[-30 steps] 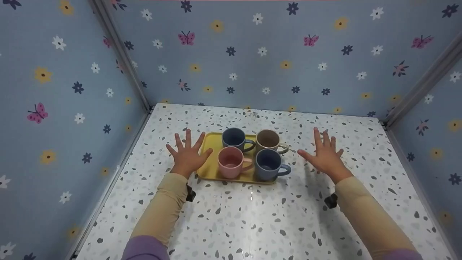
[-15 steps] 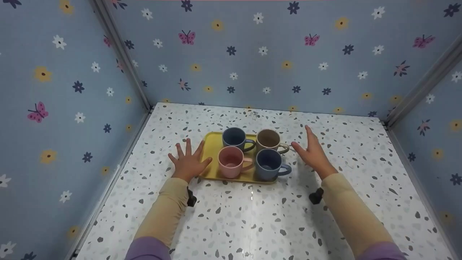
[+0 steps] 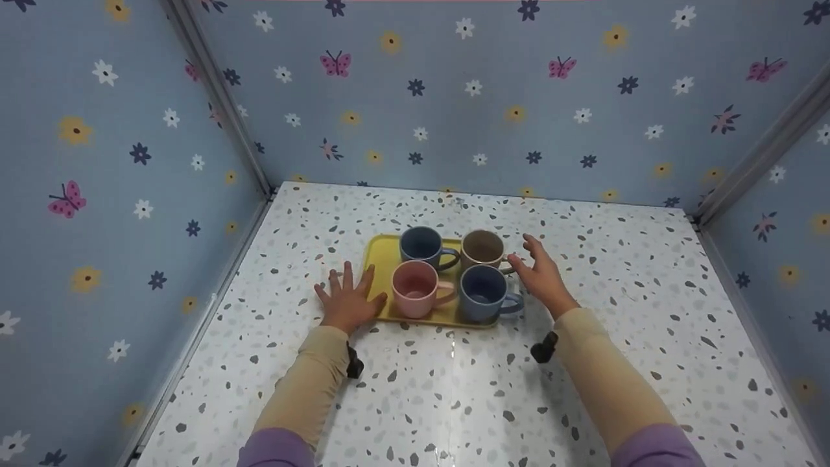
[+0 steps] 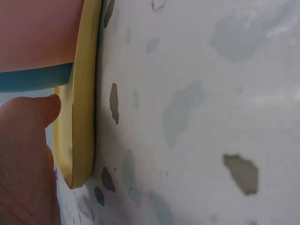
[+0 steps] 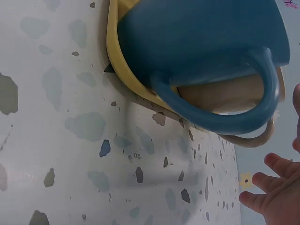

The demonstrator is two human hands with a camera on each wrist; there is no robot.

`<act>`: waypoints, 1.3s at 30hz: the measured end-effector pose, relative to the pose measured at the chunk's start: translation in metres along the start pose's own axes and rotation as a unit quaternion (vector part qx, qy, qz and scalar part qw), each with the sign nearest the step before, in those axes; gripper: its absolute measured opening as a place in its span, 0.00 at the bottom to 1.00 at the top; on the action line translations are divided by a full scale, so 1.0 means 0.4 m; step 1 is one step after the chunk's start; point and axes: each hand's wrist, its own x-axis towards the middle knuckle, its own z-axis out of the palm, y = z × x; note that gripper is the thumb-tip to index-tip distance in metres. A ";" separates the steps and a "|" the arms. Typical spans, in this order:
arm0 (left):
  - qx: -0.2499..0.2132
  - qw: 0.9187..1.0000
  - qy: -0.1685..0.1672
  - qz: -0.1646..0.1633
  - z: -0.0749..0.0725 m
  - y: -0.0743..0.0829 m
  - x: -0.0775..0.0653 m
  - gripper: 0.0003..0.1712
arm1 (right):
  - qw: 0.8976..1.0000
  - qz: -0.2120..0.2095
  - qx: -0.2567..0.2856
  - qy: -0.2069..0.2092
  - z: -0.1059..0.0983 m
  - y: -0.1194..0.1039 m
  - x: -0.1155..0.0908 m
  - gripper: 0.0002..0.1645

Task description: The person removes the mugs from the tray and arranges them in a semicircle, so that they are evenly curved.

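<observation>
A yellow tray [image 3: 382, 259] carries several mugs, all upright with handles to the right. At the back stand a dark blue mug [image 3: 420, 246] and a beige mug [image 3: 482, 249]. In front are a pink mug [image 3: 415, 292] and a lighter blue mug [image 3: 483, 295]. My left hand [image 3: 350, 303] lies spread at the tray's left edge, its thumb over the tray [image 4: 83, 122] in the left wrist view; contact is unclear. My right hand [image 3: 543, 277], fingers loosely bent, is beside the beige mug's handle. In the right wrist view that hand [image 5: 283, 194] appears apart from the mugs.
The speckled white table [image 3: 447, 389] runs under the tray. Floral blue panels [image 3: 454, 97] stand behind it and on both sides, joined by grey metal posts [image 3: 220, 97]. Small black devices are on both wrists.
My right hand has moved left, towards the beige mug's handle, and turned sideways. My left hand has come slightly nearer and to the right. The tray and mugs stay put.
</observation>
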 end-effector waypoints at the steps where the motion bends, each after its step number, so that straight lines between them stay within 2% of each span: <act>1: -0.001 1.000 0.001 0.000 0.003 0.002 -0.002 0.44 | 1.000 0.001 0.005 -0.002 0.004 0.001 0.002 0.46; 6: 0.005 1.000 0.009 0.021 0.019 0.009 -0.002 0.43 | 0.999 -0.007 0.035 -0.010 0.017 0.002 0.007 0.39; 11: 0.018 0.999 -0.007 0.048 0.027 0.008 0.001 0.41 | 0.998 -0.016 0.054 -0.015 0.034 0.000 0.015 0.32; 18: 0.033 0.996 -0.022 0.076 0.022 0.010 -0.002 0.37 | 0.991 0.026 0.131 -0.012 0.056 0.000 0.024 0.23; 24: 0.027 0.996 -0.033 0.074 0.023 0.012 -0.006 0.35 | 0.985 0.058 0.165 0.001 0.067 0.004 0.020 0.18; 29: 0.013 0.997 -0.020 0.074 0.030 0.014 -0.004 0.35 | 0.979 0.063 0.195 0.013 0.072 0.002 0.023 0.17; 39: 0.035 0.997 -0.018 0.070 0.039 0.014 0.006 0.36 | 0.984 0.055 0.161 0.049 0.065 -0.006 0.030 0.18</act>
